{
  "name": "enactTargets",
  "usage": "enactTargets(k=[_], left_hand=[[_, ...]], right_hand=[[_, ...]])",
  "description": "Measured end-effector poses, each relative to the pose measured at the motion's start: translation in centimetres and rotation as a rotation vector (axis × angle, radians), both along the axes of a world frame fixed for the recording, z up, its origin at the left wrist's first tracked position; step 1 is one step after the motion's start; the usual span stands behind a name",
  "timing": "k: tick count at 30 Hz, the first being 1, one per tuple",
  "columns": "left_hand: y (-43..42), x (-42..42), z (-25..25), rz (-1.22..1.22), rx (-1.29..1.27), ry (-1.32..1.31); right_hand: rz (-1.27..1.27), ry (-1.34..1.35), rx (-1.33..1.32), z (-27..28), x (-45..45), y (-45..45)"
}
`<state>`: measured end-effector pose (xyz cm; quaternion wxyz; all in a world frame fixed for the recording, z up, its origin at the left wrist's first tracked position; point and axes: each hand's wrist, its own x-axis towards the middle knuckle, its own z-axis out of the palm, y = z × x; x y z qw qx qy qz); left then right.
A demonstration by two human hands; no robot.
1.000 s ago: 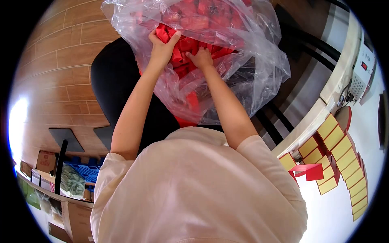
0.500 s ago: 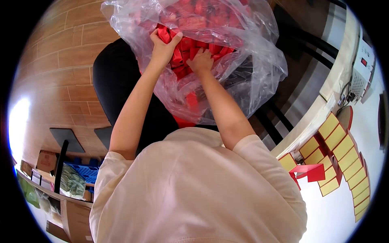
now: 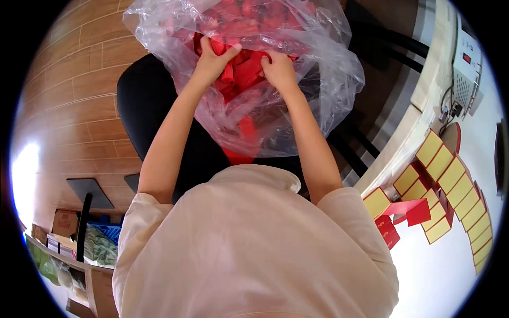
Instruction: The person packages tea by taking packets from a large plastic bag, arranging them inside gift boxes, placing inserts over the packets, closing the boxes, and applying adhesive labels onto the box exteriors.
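Observation:
A large clear plastic bag [image 3: 323, 69] full of red, flat-looking pieces [image 3: 246, 71] lies in front of me; their exact kind is hard to make out. At the bag's mouth my left hand [image 3: 213, 62] has its thumb and finger set wide around some of the red pieces, with its other fingers hidden among them. Just right of it, my right hand [image 3: 278, 69] is closed, its fingers curled and pinching the edge of a red piece. Through the film near my lap shows another red piece [image 3: 247, 127].
Beneath the bag is a black chair seat [image 3: 140, 100]. On the right, a white table [image 3: 413, 265] carries rows of yellow-and-red boxes [image 3: 453, 191] and a white device with a red switch [image 3: 469, 66]. Cardboard boxes [image 3: 64, 223] and a blue crate [image 3: 106, 231] stand lower left.
My right hand has moved up and right, its fingers going from spread over the red pieces to curled on one. The left hand has stayed near the same place. My view has shifted slightly.

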<state>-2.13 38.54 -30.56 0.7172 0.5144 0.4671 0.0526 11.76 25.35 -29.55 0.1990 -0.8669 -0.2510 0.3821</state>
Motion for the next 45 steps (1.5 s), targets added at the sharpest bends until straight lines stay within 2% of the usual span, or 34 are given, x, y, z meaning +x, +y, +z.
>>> enactTargets(k=[2, 3, 4, 5, 8, 10, 11, 13, 15, 17, 19, 21, 22, 25, 27, 28, 30, 31, 35, 36, 38, 39, 41, 43, 45], left_hand=[[-0.4, 0.0, 2.4, -0.208, 0.002, -0.02], [-0.9, -0.2, 2.6, -0.204, 0.008, -0.037], [-1.6, -0.4, 2.4, -0.259, -0.061, -0.132], [-2.4, -0.6, 2.1, -0.316, -0.128, -0.227], [-3.3, -1.5, 3.9, -0.222, -0.243, -0.37], [-3.6, -2.6, 7.2, -0.171, -0.304, -0.419], [-4.1, -3.2, 8.2, -0.182, -0.285, -0.433], [-5.4, -3.6, 10.3, -0.148, -0.315, -0.502], [-7.0, -3.7, 13.0, -0.183, -0.229, -0.574], [-8.4, -3.7, 17.0, -0.28, -0.215, -0.559], [-10.1, -3.3, 19.7, -0.39, -0.101, -0.586], [-12.3, -2.4, 23.5, -0.5, -0.027, -0.655], [-13.9, -1.9, 25.3, -0.544, -0.056, -0.678], [-20.0, 0.5, 30.6, -0.673, 0.028, -0.786], [-24.5, 2.4, 33.5, -0.784, 0.004, -0.928], [-27.1, 3.7, 34.4, -0.833, 0.102, -1.015], [-31.9, 5.4, 37.1, -0.938, 0.04, -1.114], [-34.5, 6.9, 36.9, -0.998, 0.099, -1.133], [-42.3, 9.0, 39.3, -1.184, 0.138, -1.075], [-44.0, 9.8, 39.0, -1.207, 0.145, -1.075], [-47.0, 11.4, 37.3, -1.14, 0.411, -1.148], [-48.2, 12.4, 36.5, -1.154, 0.415, -1.144], [-49.7, 13.8, 34.6, -1.179, 0.717, -1.114], [-50.4, 14.0, 32.9, -1.117, 0.753, -1.098], [-50.5, 14.0, 32.0, -1.106, 1.001, -1.053]], right_hand=[[-0.035, 0.012, 0.099, 1.8, -0.7, 0.0], [-0.073, 0.034, 0.194, 3.1, -1.2, 0.2], [-0.261, 0.272, 0.177, 4.4, -1.8, 0.5], [-0.413, 0.364, 0.224, 5.1, -2.4, 0.4], [-0.479, 0.312, 0.422, 8.1, -4.0, 0.2], [-0.689, 0.739, 0.533, 9.9, -4.4, -1.1], [-0.682, 0.73, 0.558, 10.9, -5.0, -1.6], [-0.42, 0.287, 0.384, 13.3, -6.2, -3.4], [-0.33, 0.25, 0.449, 16.2, -7.3, -5.6], [-0.365, 0.265, 0.594, 19.1, -7.9, -8.2], [-0.419, 0.283, 0.613, 23.8, -8.8, -10.9], [-0.434, 0.209, 0.756, 26.9, -9.5, -14.2], [-0.483, 0.217, 0.831, 28.6, -9.9, -15.9], [-0.584, -0.007, 0.889, 33.7, -10.6, -22.3], [-0.593, -0.391, 0.863, 35.9, -10.7, -26.9], [-0.66, -0.426, 0.902, 37.2, -10.9, -29.3], [-0.799, -0.533, 0.937, 39.2, -11.3, -33.5], [-0.872, -0.612, 0.929, 39.8, -11.4, -35.4], [-1.117, -0.538, 1.07, 40.8, -10.3, -43.0], [-1.095, -0.57, 1.041, 40.5, -9.9, -44.6], [-1.087, -0.6, 1.02, 39.4, -8.8, -47.5], [-1.129, -0.568, 0.991, 38.6, -8.3, -48.7], [-1.17, -0.525, 0.966, 36.9, -7.4, -50.5], [-1.159, -0.5, 0.881, 35.0, -6.5, -51.7], [-1.211, -0.454, 0.879, 33.9, -6.3, -51.8]])
